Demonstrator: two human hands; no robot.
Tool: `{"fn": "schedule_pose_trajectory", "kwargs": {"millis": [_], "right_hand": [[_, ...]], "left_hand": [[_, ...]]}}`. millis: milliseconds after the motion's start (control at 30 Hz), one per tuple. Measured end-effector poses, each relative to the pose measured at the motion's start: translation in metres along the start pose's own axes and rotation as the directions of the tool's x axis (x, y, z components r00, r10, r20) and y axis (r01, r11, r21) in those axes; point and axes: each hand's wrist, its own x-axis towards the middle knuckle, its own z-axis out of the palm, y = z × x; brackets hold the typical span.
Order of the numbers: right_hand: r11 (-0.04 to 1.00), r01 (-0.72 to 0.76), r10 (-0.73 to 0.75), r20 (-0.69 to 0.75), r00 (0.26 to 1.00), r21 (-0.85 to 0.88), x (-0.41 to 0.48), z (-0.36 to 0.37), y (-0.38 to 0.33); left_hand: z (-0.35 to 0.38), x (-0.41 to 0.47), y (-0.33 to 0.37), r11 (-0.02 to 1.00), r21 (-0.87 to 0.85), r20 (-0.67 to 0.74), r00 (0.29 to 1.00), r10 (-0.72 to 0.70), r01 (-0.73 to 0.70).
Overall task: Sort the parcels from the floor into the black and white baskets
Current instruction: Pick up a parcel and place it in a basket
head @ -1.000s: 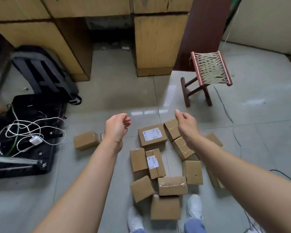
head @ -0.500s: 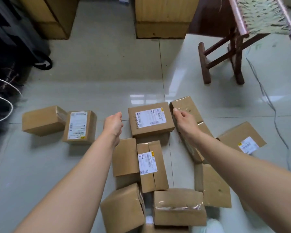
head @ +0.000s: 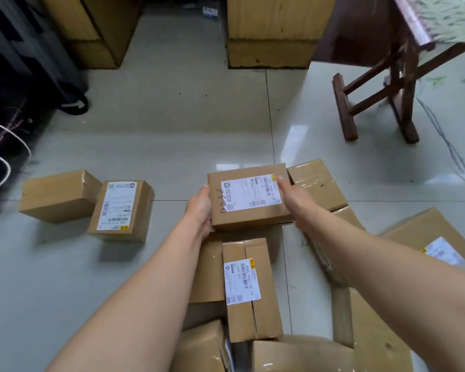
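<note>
The floor (head: 172, 146) is glossy grey tile. Wooden cabinet bases stand at the far side, with a dark wooden stool (head: 373, 103) far off beyond the right hand and a black bag (head: 16, 76) with a white cable (head: 8, 162) far out past the left hand.

The labelled parcel (head: 249, 200) sits right between the two hands. Its long axis runs from one hand across to the other, label up, with the right end a touch farther from the person. The left hand (head: 199, 210) clasps the short left end, and most of its fingers are tucked out of sight under the box. The right hand (head: 293, 200) grips the other end, with one of its fingers (head: 281, 180) pressed on top by the label's corner. Neither hand is nearer; each has an end.

I can't tell whether the box is clear of the heap beneath it. Another labelled box (head: 249, 288) lies lengthwise just on the person's side of the fingers, and a taped one (head: 317, 183) lies just past the right hand. Two more (head: 121, 209) lie well out from the left hand.

No basket shows from here, so the carry will probably need a turn away from this pile.
</note>
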Motion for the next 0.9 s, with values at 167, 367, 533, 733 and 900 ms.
{"fn": "schedule_pose_trajectory", "kwargs": {"millis": [167, 367, 533, 733, 900], "right_hand": [[0.999, 0.019, -0.015, -0.134, 0.991, 0.033, -0.072, -0.030, -0.042], [0.994, 0.099, -0.089, -0.152, 0.984, 0.053, -0.196, -0.090, -0.129], [0.987, 0.140, -0.127, -0.152, 0.980, 0.074, -0.317, -0.144, -0.212], [0.982, 0.167, -0.155, -0.122, 0.980, 0.092, -0.464, -0.182, -0.305], [0.973, 0.207, -0.202, -0.056, 0.978, 0.107, -0.563, -0.189, -0.349]], "left_hand": [[-0.016, -0.069, 0.048, 1.000, 0.003, -0.106, 0.994, 0.010, -0.009], [-0.036, -0.197, 0.131, 0.999, -0.020, -0.064, 0.998, 0.028, -0.030], [-0.052, -0.316, 0.221, 0.993, -0.110, -0.054, 0.998, 0.040, -0.045], [-0.095, -0.455, 0.324, 0.987, -0.148, -0.069, 0.996, 0.048, -0.058], [-0.149, -0.558, 0.367, 0.968, -0.209, -0.132, 0.985, 0.114, -0.140]]}}
